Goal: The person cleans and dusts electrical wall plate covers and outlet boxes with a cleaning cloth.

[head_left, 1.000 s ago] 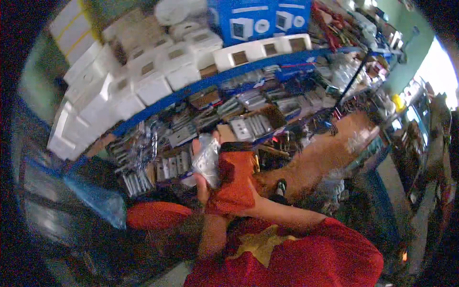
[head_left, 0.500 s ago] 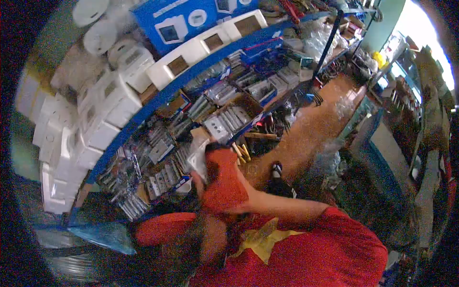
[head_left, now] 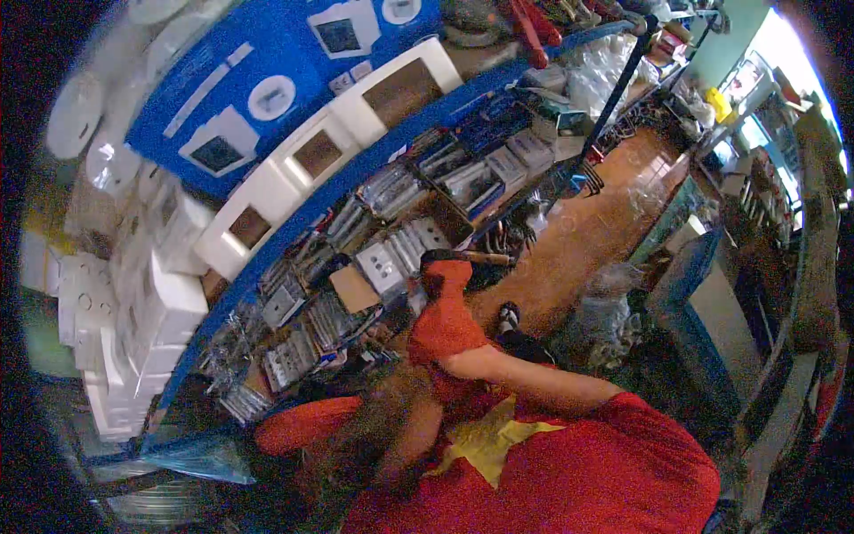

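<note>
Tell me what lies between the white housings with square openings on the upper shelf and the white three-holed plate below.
In the head view, a blue shelf edge runs between the white housings and the white three-holed plate.

Blue-edged shelves crammed with packaged wall sockets (head_left: 386,267), white housings (head_left: 294,160) and a blue printed carton (head_left: 240,107) line a narrow brown floor (head_left: 598,227) in what appears to be a hardware or electrical supply shop or its stockroom, near a bright opening (head_left: 787,53).
</note>
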Action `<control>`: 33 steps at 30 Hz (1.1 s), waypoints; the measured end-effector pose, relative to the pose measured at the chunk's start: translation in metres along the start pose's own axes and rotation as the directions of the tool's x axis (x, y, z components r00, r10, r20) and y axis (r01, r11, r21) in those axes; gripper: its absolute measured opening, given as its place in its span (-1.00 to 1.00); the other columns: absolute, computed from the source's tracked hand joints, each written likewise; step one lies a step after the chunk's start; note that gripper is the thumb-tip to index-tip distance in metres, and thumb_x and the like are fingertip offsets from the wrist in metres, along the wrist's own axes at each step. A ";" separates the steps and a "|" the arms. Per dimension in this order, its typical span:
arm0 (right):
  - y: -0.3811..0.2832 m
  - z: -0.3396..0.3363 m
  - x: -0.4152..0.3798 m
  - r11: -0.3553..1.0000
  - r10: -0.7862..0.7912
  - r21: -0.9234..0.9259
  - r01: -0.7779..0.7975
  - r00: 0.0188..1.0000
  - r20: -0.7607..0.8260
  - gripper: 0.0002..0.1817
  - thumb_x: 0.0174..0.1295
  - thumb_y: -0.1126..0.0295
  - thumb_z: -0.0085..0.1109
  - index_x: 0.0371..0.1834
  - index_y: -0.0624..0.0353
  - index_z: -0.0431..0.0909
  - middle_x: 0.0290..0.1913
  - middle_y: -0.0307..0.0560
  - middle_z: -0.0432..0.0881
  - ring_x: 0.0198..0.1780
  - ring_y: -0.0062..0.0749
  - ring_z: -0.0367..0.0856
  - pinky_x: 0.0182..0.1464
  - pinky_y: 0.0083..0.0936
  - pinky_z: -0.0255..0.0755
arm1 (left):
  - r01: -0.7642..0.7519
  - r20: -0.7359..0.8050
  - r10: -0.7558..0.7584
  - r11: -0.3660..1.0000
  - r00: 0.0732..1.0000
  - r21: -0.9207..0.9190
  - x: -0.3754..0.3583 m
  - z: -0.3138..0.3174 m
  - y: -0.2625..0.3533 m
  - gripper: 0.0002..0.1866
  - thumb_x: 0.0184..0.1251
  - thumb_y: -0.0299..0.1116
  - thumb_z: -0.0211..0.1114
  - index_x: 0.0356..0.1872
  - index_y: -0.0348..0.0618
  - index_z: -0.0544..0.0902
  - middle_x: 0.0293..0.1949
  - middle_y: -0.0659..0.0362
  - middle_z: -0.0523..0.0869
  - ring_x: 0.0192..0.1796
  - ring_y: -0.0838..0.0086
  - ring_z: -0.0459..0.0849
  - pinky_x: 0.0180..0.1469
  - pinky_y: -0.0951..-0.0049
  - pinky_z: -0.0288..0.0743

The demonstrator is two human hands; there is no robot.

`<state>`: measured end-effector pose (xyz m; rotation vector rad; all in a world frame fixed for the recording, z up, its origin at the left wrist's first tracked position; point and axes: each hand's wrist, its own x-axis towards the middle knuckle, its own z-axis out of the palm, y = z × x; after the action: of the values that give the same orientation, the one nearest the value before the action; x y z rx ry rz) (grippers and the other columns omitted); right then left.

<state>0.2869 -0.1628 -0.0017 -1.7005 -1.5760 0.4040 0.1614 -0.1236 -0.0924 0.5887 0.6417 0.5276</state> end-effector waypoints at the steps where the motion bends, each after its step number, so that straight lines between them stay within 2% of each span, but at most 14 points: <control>1: 0.009 0.025 -0.009 0.802 0.348 0.550 -0.233 0.931 -0.113 -0.91 -0.01 0.47 0.00 -0.44 0.23 0.42 -0.42 0.10 0.41 -0.33 -0.05 0.41 -0.28 -0.21 0.31 | -0.006 -0.011 0.006 1.000 1.000 0.002 0.007 0.002 -0.002 -0.41 0.09 -0.14 0.06 0.15 -0.23 0.32 0.15 0.11 0.36 0.18 0.32 0.29 0.20 0.40 0.16; 3: 0.034 0.021 -0.024 1.000 -0.007 -0.025 0.009 0.997 0.077 -0.89 -0.01 0.48 0.01 -0.40 0.24 0.42 -0.40 0.11 0.42 -0.32 -0.03 0.43 -0.26 -0.21 0.33 | -0.032 -0.024 0.032 0.999 0.999 0.023 0.033 0.007 -0.005 -0.42 0.09 -0.15 0.06 0.14 -0.23 0.33 0.14 0.11 0.38 0.17 0.32 0.30 0.19 0.41 0.17; 4: 0.040 0.008 -0.023 0.935 -0.133 -0.292 0.202 0.962 0.240 -0.88 -0.01 0.49 0.01 -0.37 0.24 0.43 -0.39 0.11 0.43 -0.32 -0.03 0.44 -0.25 -0.20 0.34 | -0.048 -0.023 0.049 0.998 0.999 0.034 0.048 0.009 -0.004 -0.43 0.09 -0.16 0.06 0.14 -0.23 0.34 0.14 0.11 0.38 0.17 0.33 0.31 0.19 0.41 0.17; 6: 0.036 -0.026 -0.011 0.948 0.027 0.318 0.027 0.986 -0.166 -0.79 -0.02 0.45 0.01 -0.28 0.24 0.43 -0.32 0.15 0.47 -0.27 0.00 0.49 -0.25 -0.19 0.38 | -0.090 -0.023 0.092 0.994 0.996 0.067 0.087 0.013 -0.009 -0.44 0.08 -0.18 0.06 0.13 -0.23 0.36 0.13 0.11 0.40 0.16 0.33 0.32 0.18 0.42 0.18; 8: 0.063 -0.040 -0.010 0.935 0.052 0.355 -0.015 0.994 -0.095 -0.76 -0.03 0.44 0.00 -0.25 0.24 0.43 -0.29 0.19 0.47 -0.25 0.03 0.51 -0.26 -0.19 0.39 | -0.150 -0.014 0.153 0.980 0.988 0.127 0.135 0.012 -0.014 -0.45 0.08 -0.19 0.06 0.12 -0.23 0.38 0.12 0.12 0.41 0.15 0.33 0.33 0.18 0.42 0.19; 9: 0.090 -0.020 -0.022 0.987 0.035 0.163 -0.010 0.988 -0.149 -0.78 0.01 0.42 0.00 -0.25 0.22 0.42 -0.31 0.18 0.49 -0.28 0.04 0.52 -0.25 -0.24 0.41 | -0.182 -0.010 0.186 0.970 0.982 0.158 0.156 0.009 -0.017 -0.46 0.08 -0.20 0.06 0.12 -0.23 0.38 0.12 0.12 0.42 0.15 0.33 0.34 0.17 0.43 0.20; 12: 0.110 -0.030 -0.014 0.909 0.315 0.305 -0.284 0.948 -0.057 -0.82 0.06 0.42 0.01 -0.25 0.19 0.41 -0.34 0.04 0.50 -0.33 -0.16 0.54 -0.27 -0.35 0.43 | -0.263 0.001 0.270 0.936 0.963 0.235 0.209 0.000 -0.029 -0.47 0.08 -0.22 0.06 0.10 -0.23 0.41 0.10 0.13 0.44 0.14 0.34 0.36 0.16 0.43 0.22; 15: 0.184 0.005 -0.041 0.876 0.225 0.453 -0.165 0.971 -0.083 -0.85 0.09 0.44 0.00 -0.25 0.16 0.42 -0.35 -0.07 0.51 -0.35 -0.34 0.53 -0.28 -0.45 0.44 | -0.385 -0.031 0.482 0.736 0.876 0.557 0.172 0.109 -0.007 -0.47 0.04 -0.40 0.02 0.14 -0.27 0.36 0.07 0.11 0.45 0.11 0.38 0.41 0.08 0.50 0.32; 19: 0.216 -0.031 -0.061 0.767 0.422 0.569 -0.297 0.901 -0.098 -0.82 0.07 0.47 0.03 -0.23 0.12 0.44 -0.32 -0.13 0.53 -0.34 -0.42 0.53 -0.25 -0.49 0.45 | -0.221 -0.111 0.271 0.917 0.956 0.333 0.163 0.144 0.012 -0.65 0.14 -0.46 0.15 0.01 -0.18 0.49 -0.07 0.11 0.56 -0.18 0.51 0.58 -0.31 0.57 0.50; 21: 0.234 -0.036 -0.075 0.646 0.608 0.597 -0.476 0.794 -0.024 -0.76 0.04 0.42 0.07 -0.17 0.11 0.45 -0.25 -0.06 0.54 -0.25 -0.25 0.52 -0.18 -0.39 0.43 | -0.068 -0.060 0.118 0.839 0.991 0.540 0.175 0.128 0.012 -0.70 0.15 -0.42 0.17 -0.06 -0.19 0.51 -0.20 0.13 0.60 -0.30 0.49 0.59 -0.40 0.58 0.46; 23: 0.242 -0.060 -0.076 0.465 0.761 0.585 -0.664 0.638 0.119 -0.65 0.01 0.32 0.11 -0.08 0.10 0.46 -0.16 0.05 0.53 -0.10 0.00 0.49 -0.09 -0.22 0.37 | -0.062 -0.007 0.132 0.507 0.991 0.860 0.210 0.079 -0.003 -0.72 0.14 -0.26 0.25 -0.19 -0.20 0.55 -0.45 0.18 0.63 -0.51 0.44 0.57 -0.54 0.52 0.38; 26: 0.267 -0.073 -0.112 0.790 0.605 0.136 -0.598 0.796 -0.015 -0.61 0.02 0.36 0.13 -0.02 0.05 0.44 -0.10 0.07 0.53 -0.06 0.05 0.47 -0.02 -0.21 0.36 | -0.066 0.013 0.443 0.105 0.896 0.992 0.312 -0.058 -0.051 -0.57 0.03 -0.19 0.33 -0.15 -0.23 0.45 -0.25 0.00 0.56 -0.28 0.28 0.54 -0.33 0.30 0.37; 30: 0.248 -0.110 -0.105 0.840 0.515 -0.129 -0.527 0.849 -0.114 -0.58 -0.02 0.35 0.16 -0.01 0.00 0.44 -0.07 0.10 0.53 -0.02 0.10 0.45 0.05 -0.17 0.32 | -0.006 0.191 0.668 -0.270 0.719 0.963 0.348 -0.105 -0.088 -0.63 -0.01 -0.29 0.35 -0.29 -0.26 0.38 -0.29 -0.02 0.50 -0.25 0.23 0.47 -0.22 0.21 0.31; 33: 0.251 -0.120 -0.106 0.823 0.556 -0.086 -0.561 0.828 -0.079 -0.55 -0.06 0.34 0.18 0.00 -0.03 0.43 -0.06 0.12 0.51 0.01 0.10 0.43 0.06 -0.16 0.30 | 0.031 0.031 0.507 -0.113 0.861 0.993 0.332 -0.068 -0.068 -0.72 -0.02 -0.40 0.31 -0.33 -0.27 0.42 -0.38 0.02 0.50 -0.29 0.22 0.45 -0.19 0.22 0.29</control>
<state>0.5262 -0.2860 -0.1287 -2.2344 -1.0449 0.5679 0.3604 0.0543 -0.3112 2.2353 1.3306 0.4211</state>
